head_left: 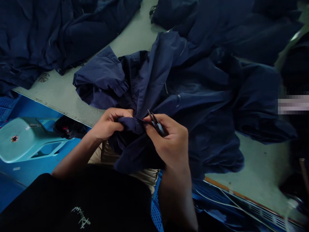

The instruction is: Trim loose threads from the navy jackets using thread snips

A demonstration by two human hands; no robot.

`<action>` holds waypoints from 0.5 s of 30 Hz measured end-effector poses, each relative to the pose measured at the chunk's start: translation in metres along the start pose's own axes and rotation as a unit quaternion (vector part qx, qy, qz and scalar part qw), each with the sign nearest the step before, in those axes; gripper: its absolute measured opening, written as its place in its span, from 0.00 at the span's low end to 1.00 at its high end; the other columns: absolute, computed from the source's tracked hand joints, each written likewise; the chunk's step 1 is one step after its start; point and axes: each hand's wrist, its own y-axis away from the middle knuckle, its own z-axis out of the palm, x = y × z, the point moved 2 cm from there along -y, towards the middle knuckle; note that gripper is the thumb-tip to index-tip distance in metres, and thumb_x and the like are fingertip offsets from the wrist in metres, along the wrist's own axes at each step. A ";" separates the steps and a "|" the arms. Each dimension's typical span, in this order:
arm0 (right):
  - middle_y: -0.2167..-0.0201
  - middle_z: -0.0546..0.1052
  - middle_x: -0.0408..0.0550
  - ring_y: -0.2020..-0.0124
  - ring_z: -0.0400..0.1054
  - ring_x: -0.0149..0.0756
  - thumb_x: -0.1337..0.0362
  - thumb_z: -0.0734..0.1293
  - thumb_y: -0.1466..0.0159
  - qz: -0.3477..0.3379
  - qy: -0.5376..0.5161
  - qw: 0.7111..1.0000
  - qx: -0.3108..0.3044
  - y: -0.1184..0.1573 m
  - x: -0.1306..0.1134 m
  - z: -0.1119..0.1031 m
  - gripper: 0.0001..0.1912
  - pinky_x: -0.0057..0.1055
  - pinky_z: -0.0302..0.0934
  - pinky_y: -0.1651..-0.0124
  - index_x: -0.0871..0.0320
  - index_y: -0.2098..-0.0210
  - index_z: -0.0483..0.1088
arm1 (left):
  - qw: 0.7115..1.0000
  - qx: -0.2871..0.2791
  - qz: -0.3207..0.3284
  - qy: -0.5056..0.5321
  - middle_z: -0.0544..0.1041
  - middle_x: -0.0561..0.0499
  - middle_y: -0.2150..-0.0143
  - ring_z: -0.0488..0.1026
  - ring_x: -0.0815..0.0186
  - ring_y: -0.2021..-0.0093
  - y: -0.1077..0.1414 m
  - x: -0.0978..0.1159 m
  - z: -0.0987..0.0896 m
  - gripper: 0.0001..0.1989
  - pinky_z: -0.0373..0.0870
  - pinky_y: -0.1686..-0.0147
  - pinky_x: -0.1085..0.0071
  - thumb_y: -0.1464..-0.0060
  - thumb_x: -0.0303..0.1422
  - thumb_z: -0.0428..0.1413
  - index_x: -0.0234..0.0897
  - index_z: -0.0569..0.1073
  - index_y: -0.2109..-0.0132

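A dark navy garment (202, 87) lies bunched over the table's near edge and hangs down in front of me. My left hand (109, 124) pinches a fold of it between thumb and fingers. Just to the right, my right hand (169, 135) grips the same fabric at the fingertips. Small thread snips (156, 123) are tucked in the right palm, their pointed blades facing up and away from the cloth. The stretch of fabric between the two hands is folded, and its underside is hidden.
More navy garments (79, 29) cover the back left of the pale green table (94, 54), and others lie at the back right. A turquoise stool (21, 138) stands at the lower left. Blue plastic crates (156, 206) are below the table edge.
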 end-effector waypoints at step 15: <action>0.78 0.74 0.36 0.80 0.63 0.26 0.68 0.72 0.40 -0.033 0.001 0.998 0.059 0.007 0.000 0.012 0.02 0.26 0.57 0.78 0.55 0.68 0.77 | 0.997 0.067 -0.023 -0.020 0.74 0.53 0.73 0.69 0.71 0.73 0.006 0.003 0.002 0.13 0.63 0.74 0.73 0.56 0.36 0.75 0.35 0.81 0.70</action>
